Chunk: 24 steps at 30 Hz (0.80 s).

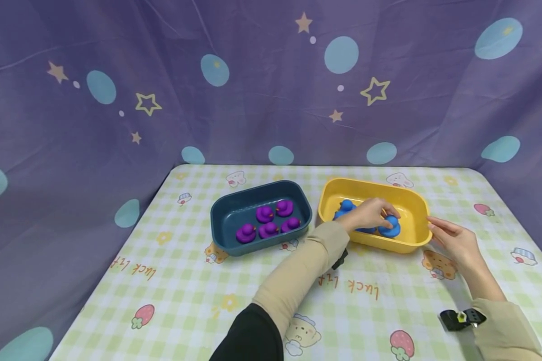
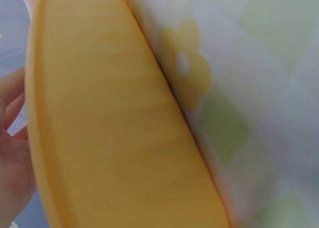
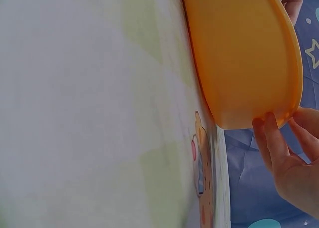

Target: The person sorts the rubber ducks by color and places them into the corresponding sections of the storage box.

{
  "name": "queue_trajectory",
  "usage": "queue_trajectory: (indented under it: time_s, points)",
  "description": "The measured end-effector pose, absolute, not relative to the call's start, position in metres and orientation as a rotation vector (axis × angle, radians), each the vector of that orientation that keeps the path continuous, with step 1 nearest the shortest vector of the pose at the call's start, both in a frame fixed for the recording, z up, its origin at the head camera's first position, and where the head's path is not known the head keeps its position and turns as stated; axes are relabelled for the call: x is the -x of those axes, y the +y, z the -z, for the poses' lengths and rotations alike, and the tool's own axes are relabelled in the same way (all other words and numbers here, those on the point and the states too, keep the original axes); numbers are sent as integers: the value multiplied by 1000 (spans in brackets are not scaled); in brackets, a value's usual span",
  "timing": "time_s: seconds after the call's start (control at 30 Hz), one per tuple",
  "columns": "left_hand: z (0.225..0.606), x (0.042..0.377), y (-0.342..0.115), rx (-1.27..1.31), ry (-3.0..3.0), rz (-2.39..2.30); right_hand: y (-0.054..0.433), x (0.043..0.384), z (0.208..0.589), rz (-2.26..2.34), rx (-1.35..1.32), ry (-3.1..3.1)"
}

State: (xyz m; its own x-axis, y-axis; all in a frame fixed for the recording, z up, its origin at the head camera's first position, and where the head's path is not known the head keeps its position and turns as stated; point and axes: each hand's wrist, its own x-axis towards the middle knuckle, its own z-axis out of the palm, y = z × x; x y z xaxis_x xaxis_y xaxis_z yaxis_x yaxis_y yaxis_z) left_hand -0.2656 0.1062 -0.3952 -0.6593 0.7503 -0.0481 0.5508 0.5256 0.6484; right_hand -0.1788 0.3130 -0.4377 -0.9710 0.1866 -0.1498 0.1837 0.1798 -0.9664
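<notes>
Inside the yellow basin [image 1: 375, 244], my left hand [image 1: 371, 213] pinches a blue rubber duck [image 1: 390, 228] between thumb and fingers near the basin's right end. More blue ducks [image 1: 347, 205] lie to the left of it, partly covered by that hand and wrist. My right hand [image 1: 458, 243] holds the basin's right end at the rim. The right wrist view shows its fingertips [image 3: 270, 120] against the outer wall. In the left wrist view the basin's side wall hides the duck, and only part of the left hand [image 2: 15, 173] shows past the rim.
A dark blue basin [image 1: 226, 235] with several purple rubber ducks [image 1: 264, 214] in it stands left of the yellow one. Both are on a table with a green-and-white checked cloth [image 1: 185, 301]. A purple patterned curtain [image 1: 262, 115] hangs behind the table.
</notes>
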Motion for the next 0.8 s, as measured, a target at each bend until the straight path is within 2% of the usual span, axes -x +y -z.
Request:
queue_trajectory:
  time_s: [0.6, 0.8]
  points:
    - [415, 269, 116, -951, 2496, -801, 321, 186, 451, -1992, 396, -2386]
    - [416, 270, 119, -939, 2491, -819, 336, 199, 475, -1916, 420, -2430]
